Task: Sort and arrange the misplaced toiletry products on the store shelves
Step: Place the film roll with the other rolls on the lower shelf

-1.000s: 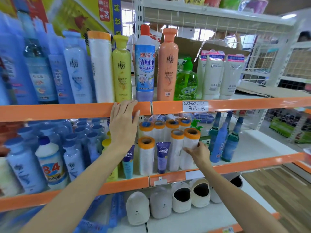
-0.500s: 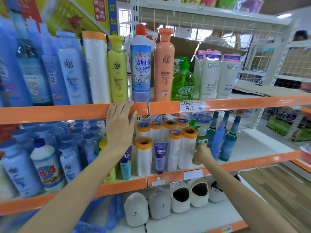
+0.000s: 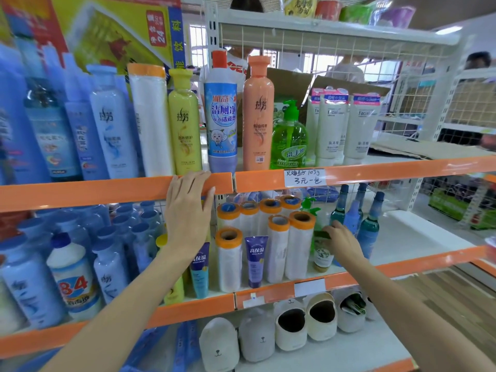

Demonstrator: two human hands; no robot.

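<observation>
On the upper shelf a row of tall bottles stands behind the orange rail: blue ones at the left, a white roll with an orange cap, a yellow bottle, a blue-labelled cleaner bottle, an orange bottle, a green pump bottle and white facial tubes. On the middle shelf, orange-capped white rolls crowd the centre with a purple tube among them, blue bottles and an "84" bottle to the left, and slim teal and blue bottles to the right. Pale slippers line the bottom shelf. The shelving is white metal with wire-grid backs, wood flooring shows at the lower right, and other people can be made out behind the grid. The left hand lies flat with straight fingers on the upper shelf's orange rail. The right hand reaches between the rolls and the teal bottles, its fingers curled on the dark green cap of a small bottle standing on the middle shelf just beside the right-most roll.
</observation>
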